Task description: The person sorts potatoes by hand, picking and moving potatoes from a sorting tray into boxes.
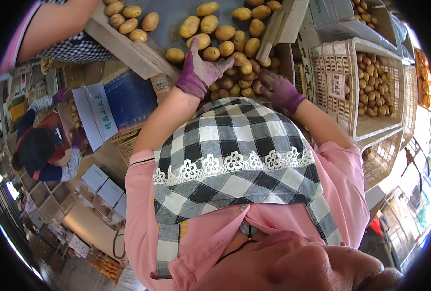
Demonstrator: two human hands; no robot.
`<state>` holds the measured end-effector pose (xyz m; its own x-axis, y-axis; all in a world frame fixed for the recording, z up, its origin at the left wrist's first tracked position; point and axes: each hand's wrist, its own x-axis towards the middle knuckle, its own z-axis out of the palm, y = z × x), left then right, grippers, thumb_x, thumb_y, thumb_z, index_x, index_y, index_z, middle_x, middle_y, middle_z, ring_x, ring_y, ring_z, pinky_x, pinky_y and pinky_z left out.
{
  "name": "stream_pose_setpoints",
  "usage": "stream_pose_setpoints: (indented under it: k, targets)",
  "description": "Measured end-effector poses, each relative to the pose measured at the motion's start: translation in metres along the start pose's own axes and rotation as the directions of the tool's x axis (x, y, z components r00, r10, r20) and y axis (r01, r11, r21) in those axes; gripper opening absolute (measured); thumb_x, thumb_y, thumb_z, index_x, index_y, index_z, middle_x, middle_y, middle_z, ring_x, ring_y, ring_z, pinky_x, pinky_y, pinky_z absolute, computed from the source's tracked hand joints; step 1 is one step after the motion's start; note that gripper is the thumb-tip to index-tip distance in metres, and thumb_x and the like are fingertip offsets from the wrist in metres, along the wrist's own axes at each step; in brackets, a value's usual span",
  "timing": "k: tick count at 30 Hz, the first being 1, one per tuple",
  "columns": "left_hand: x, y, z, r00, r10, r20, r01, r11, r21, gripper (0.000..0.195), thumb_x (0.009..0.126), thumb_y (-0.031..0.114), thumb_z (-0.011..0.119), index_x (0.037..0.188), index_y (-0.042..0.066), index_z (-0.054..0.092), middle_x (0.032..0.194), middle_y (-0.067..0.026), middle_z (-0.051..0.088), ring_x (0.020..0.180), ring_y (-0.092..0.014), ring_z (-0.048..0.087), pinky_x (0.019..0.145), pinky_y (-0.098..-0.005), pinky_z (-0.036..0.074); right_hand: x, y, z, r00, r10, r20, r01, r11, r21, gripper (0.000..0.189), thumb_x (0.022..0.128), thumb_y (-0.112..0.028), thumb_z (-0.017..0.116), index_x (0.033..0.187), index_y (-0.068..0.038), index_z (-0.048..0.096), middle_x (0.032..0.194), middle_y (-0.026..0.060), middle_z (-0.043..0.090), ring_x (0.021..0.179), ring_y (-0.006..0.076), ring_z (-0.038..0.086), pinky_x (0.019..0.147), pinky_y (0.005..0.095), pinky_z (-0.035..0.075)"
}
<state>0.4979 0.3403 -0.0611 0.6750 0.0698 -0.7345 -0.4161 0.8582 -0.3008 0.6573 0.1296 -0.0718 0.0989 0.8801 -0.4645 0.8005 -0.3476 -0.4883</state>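
Observation:
My left hand (204, 71), in a purple knitted glove with a soiled palm, is spread at the lower edge of a grey sorting surface (170, 16). Its fingers touch yellow potatoes (225, 32) lying there. Below that edge, a heap of potatoes (233, 82) fills a container against my apron; its cardboard-like wall (291, 62) shows on the right. My right hand (282, 91), gloved alike, rests at the heap's right side with thumb and fingers apart. Some of its fingertips are hidden among the potatoes.
Wooden boards (135, 51) flank the sorting surface. Right of me stand a plastic crate (377, 131) partly filled with potatoes and a carton (340, 29). On the left are a lettered white box flap (95, 112), another person (37, 145) handling potatoes, and a nearer person's arm (55, 29).

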Motion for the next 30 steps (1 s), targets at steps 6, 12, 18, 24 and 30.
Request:
stream_pose_setpoints:
  k: [6, 12, 18, 24, 30]
  targets:
    - [0.017, -0.001, 0.046, 0.993, 0.122, 0.003, -0.112, 0.907, 0.406, 0.096, 0.079, 0.062, 0.053, 0.143, 0.010, 0.002, 0.145, -0.0245, 0.003, 0.130, -0.053, 0.005, 0.106, -0.0618, 0.019, 0.026, 0.003, 0.029, 0.975, 0.223, -0.019, -0.223, 0.973, -0.052, 0.059, 0.082, -0.039, 0.054, 0.134, -0.014, 0.040, 0.128, 0.0222, 0.046, 0.115, 0.0391, 0.048, 0.092, 0.0434, 0.043]
    - [0.015, -0.021, 0.063, 0.979, 0.197, -0.045, -0.142, 0.830, 0.539, 0.086, 0.081, 0.064, 0.047, 0.142, 0.014, 0.012, 0.145, -0.0220, 0.014, 0.130, -0.050, 0.018, 0.101, -0.0648, 0.025, 0.093, -0.069, 0.045, 0.981, 0.112, 0.156, -0.112, 0.994, -0.011, 0.054, 0.079, -0.038, 0.053, 0.120, -0.001, 0.051, 0.105, 0.0213, 0.062, 0.102, 0.0337, 0.059, 0.084, 0.0408, 0.048]
    - [0.024, -0.030, 0.069, 0.984, 0.175, -0.033, -0.122, 0.800, 0.588, 0.085, 0.083, 0.065, 0.043, 0.143, 0.014, 0.010, 0.146, -0.0208, 0.013, 0.130, -0.051, 0.018, 0.103, -0.0630, 0.025, 0.152, -0.097, 0.146, 0.886, -0.432, 0.168, 0.409, 0.899, 0.154, 0.070, 0.077, -0.048, 0.055, 0.139, -0.022, 0.034, 0.126, 0.0163, 0.052, 0.118, 0.0330, 0.048, 0.100, 0.0409, 0.036]
    - [0.022, -0.020, 0.072, 0.979, 0.200, -0.049, -0.139, 0.816, 0.561, 0.085, 0.083, 0.060, 0.048, 0.142, 0.013, 0.011, 0.145, -0.0212, 0.012, 0.130, -0.049, 0.018, 0.104, -0.0614, 0.025, 0.096, -0.050, 0.052, 0.920, -0.366, 0.139, 0.328, 0.915, 0.233, 0.056, 0.082, -0.040, 0.052, 0.132, -0.017, 0.039, 0.126, 0.0180, 0.051, 0.116, 0.0321, 0.049, 0.098, 0.0384, 0.038]
    - [0.022, -0.036, 0.083, 0.996, 0.045, -0.070, -0.015, 0.921, 0.388, 0.098, 0.077, 0.062, 0.055, 0.144, 0.011, 0.003, 0.144, -0.0230, 0.009, 0.129, -0.050, 0.018, 0.104, -0.0614, 0.025, 0.104, 0.046, 0.063, 0.884, 0.197, -0.424, 0.111, 0.793, 0.599, 0.042, 0.083, -0.027, 0.057, 0.117, -0.002, 0.054, 0.116, 0.0201, 0.056, 0.107, 0.0332, 0.054, 0.090, 0.0381, 0.043]
